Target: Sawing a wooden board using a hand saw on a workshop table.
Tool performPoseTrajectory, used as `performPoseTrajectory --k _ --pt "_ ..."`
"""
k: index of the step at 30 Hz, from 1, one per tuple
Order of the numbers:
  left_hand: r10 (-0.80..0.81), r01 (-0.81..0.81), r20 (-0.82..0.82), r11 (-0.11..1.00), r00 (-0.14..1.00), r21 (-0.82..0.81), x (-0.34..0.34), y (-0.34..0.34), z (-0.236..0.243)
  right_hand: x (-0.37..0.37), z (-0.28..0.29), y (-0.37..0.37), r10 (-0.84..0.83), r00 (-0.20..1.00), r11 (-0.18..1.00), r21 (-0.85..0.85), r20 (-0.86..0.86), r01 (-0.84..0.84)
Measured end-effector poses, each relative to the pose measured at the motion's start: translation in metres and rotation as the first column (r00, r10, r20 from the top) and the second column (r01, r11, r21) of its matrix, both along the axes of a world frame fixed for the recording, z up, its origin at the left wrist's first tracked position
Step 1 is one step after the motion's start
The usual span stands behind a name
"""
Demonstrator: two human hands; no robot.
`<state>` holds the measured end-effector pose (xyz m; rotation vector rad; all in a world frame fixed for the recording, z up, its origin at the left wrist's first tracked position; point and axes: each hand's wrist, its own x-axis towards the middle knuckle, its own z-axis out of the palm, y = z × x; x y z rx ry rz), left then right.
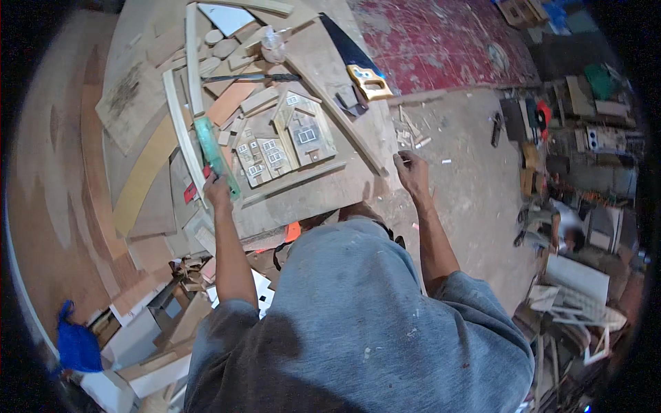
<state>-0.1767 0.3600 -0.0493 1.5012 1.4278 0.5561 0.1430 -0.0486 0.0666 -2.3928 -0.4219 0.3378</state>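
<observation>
Reaching over a scuffed wooden worktop (281,208), a person in a speckled gray shirt (372,303) works with both arms apart. The left hand (218,191), left of center in the frame, is curled at the lower end of a translucent green strip (208,143) and a long, pale wooden strip (180,124); how firmly it grips, and which piece, cannot be told. The right hand (413,172), right of center, has its fingers bent in toward the thumb beside the worktop's edge; whether it pinches anything is unclear.

Between them, toward upper center, lies a gabled wooden house panel (292,144) with white-lined windows, a straight batten (296,184) along its lower side. Round wooden discs (224,47) and a clear plastic container (273,45) sit near the top. At upper center, a handsaw (350,54) with a dark, tapering blade rests beside a flaking, deep-red board (441,48).
</observation>
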Motion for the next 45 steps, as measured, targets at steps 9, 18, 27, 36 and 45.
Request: performPoseTrajectory --k 9,18,27,36,45 --pt "-0.337 0.357 0.188 0.931 0.923 -0.081 0.024 -0.129 0.147 -0.082 0.053 -0.013 0.221 0.915 0.939 0.326 -0.337 -0.106" --pt "-0.703 0.674 0.036 0.694 0.710 0.252 0.131 -0.335 0.150 -0.121 0.051 -0.023 0.116 0.905 0.914 0.400 -0.409 0.064" --pt "-0.897 0.849 0.000 0.418 0.441 0.322 0.151 -0.398 0.127 -0.122 0.026 -0.102 -0.052 0.929 0.970 0.203 -0.367 0.134" --pt "-0.915 0.875 0.050 0.398 0.400 0.276 0.157 -0.402 0.130 -0.120 0.021 -0.102 -0.137 0.988 0.939 0.306 -0.075 0.153" --pt "-0.925 0.937 0.158 0.350 0.344 0.007 0.155 -0.365 0.103 -0.126 -0.022 -0.088 -0.149 0.981 0.906 0.381 -0.120 0.185"
